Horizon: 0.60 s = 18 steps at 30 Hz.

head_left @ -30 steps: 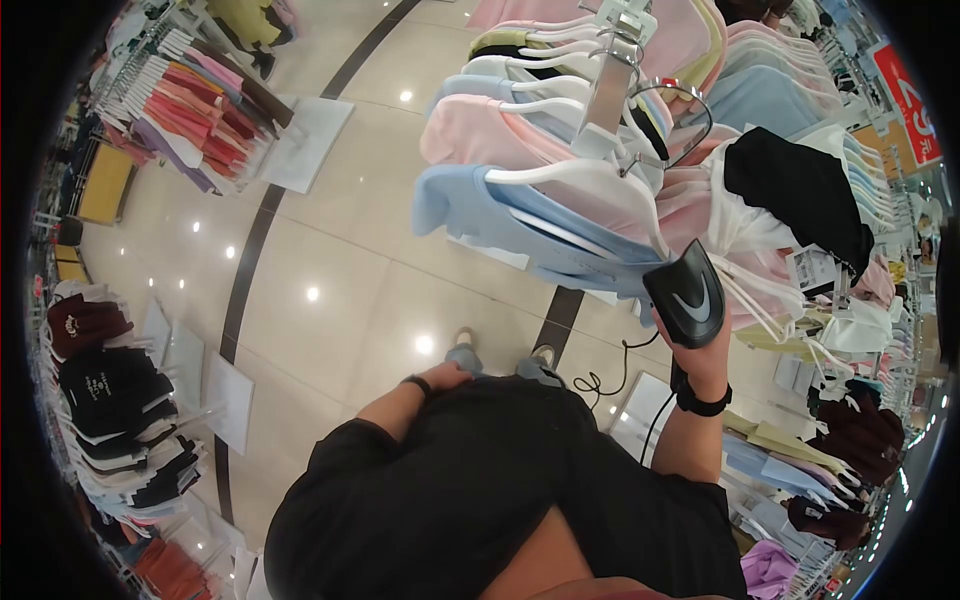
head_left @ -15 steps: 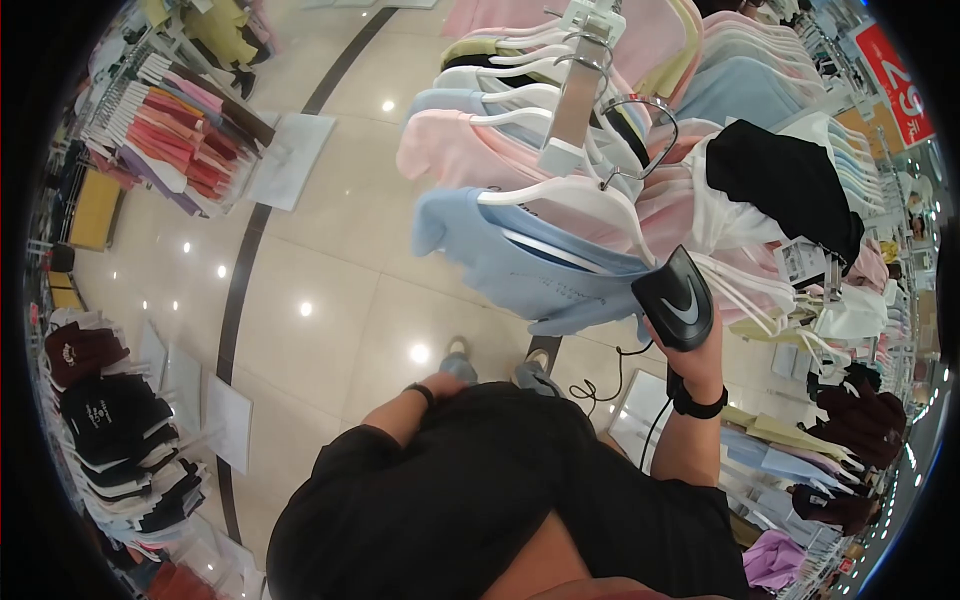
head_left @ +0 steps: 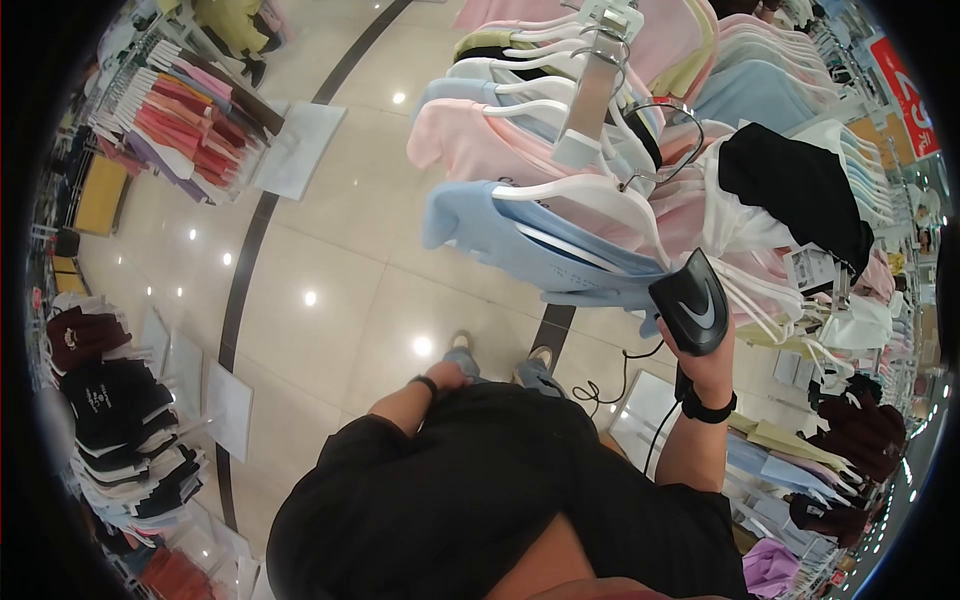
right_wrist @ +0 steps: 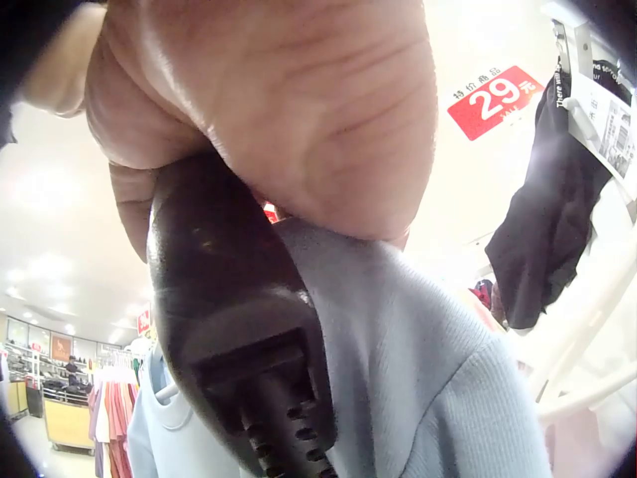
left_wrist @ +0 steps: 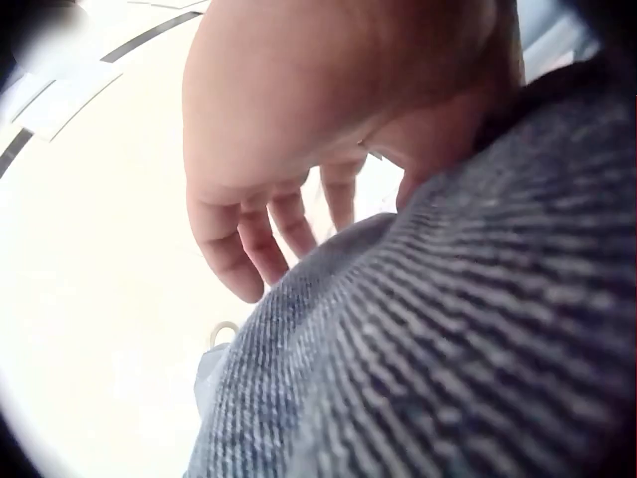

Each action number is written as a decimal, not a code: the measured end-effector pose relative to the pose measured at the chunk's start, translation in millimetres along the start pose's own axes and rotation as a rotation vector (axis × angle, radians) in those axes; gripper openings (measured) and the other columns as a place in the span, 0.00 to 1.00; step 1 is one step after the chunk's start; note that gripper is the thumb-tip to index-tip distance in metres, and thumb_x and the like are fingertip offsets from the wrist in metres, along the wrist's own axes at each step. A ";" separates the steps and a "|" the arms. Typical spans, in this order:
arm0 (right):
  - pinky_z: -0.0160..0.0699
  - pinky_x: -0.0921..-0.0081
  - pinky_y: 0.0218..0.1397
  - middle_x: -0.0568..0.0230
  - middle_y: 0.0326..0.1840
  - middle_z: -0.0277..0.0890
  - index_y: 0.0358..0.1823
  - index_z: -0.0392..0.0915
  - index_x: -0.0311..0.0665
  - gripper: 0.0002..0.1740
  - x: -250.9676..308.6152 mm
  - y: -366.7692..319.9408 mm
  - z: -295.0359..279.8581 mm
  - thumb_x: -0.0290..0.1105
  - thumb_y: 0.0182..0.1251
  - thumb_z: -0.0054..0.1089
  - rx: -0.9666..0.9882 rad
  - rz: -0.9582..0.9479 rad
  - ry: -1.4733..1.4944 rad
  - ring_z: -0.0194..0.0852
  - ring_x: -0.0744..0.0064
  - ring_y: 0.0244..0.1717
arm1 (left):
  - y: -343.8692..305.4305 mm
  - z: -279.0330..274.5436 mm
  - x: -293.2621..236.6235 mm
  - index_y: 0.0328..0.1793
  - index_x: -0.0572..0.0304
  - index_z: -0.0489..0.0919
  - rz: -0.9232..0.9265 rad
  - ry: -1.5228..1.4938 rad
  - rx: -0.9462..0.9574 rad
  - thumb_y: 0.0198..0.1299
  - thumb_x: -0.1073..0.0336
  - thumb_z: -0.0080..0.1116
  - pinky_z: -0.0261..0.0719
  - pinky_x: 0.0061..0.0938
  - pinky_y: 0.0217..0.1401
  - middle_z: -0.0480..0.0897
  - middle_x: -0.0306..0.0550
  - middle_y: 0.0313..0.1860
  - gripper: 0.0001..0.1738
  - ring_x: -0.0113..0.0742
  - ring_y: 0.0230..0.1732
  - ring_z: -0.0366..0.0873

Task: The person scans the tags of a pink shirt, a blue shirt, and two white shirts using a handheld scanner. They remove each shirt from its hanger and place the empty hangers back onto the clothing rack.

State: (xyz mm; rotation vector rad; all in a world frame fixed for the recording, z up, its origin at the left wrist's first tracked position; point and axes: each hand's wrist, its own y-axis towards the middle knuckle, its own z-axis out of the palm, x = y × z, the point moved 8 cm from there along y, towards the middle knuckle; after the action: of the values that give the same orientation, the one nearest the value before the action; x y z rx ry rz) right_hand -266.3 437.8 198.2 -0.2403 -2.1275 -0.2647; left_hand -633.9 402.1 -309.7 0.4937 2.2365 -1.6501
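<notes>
My right hand (head_left: 712, 362) grips a black corded handheld barcode scanner (head_left: 692, 305) with a grey curved mark on its head. The scanner's head overlaps the near shoulder of a light blue sweatshirt (head_left: 500, 230), which hangs on a white hanger (head_left: 585, 192) at the front of the rack. In the right wrist view, palm and fingers wrap the scanner's handle (right_wrist: 219, 269), with blue knit fabric (right_wrist: 438, 368) close behind it. My left hand (head_left: 450, 375) hangs low by my thigh. Its fingers droop loosely beside the blue denim trousers (left_wrist: 398, 339), holding nothing.
Behind the blue sweatshirt hangs a pink one (head_left: 460, 135) among several others on the metal rack arm (head_left: 592, 110). A black garment (head_left: 790, 185) with a tag hangs to the right. The scanner's cable (head_left: 625, 370) trails down in loops. Another clothes rack (head_left: 185, 125) stands far left.
The blue sweatshirt has shifted slightly away from the rack arm, and the gap to the pink one behind it has widened, showing dark lettering. My right hand keeps hold of the scanner.
</notes>
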 end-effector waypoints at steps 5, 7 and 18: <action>0.76 0.68 0.66 0.52 0.60 0.82 0.65 0.77 0.28 0.37 2.6 3.5 -0.2 0.27 0.49 0.77 -0.009 -0.027 -0.027 0.83 0.57 0.58 | -9.8 5.9 -3.5 0.75 0.68 0.76 0.043 -0.059 -0.172 0.68 0.42 0.64 0.73 0.42 0.77 0.80 0.69 0.69 0.40 0.62 0.72 0.77; 0.76 0.67 0.66 0.51 0.59 0.83 0.65 0.78 0.28 0.37 5.5 7.4 2.9 0.27 0.49 0.76 0.037 -0.059 -0.017 0.83 0.55 0.58 | -15.8 24.9 -4.9 0.81 0.69 0.69 0.126 -0.266 0.058 0.71 0.44 0.60 0.68 0.40 0.81 0.74 0.70 0.76 0.42 0.60 0.78 0.71; 0.76 0.65 0.68 0.54 0.60 0.82 0.68 0.76 0.29 0.39 -1.3 21.8 31.5 0.26 0.51 0.77 0.189 -0.170 -0.011 0.82 0.61 0.58 | -50.2 11.7 -8.5 0.88 0.64 0.59 0.048 -0.499 0.310 0.73 0.45 0.54 0.69 0.40 0.80 0.71 0.65 0.81 0.45 0.54 0.80 0.70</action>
State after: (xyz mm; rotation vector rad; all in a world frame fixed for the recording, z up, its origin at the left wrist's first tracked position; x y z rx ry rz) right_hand -284.9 467.4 182.5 0.0496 -2.1703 -0.1595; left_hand -648.6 376.4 -266.6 0.1724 1.6133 -1.8574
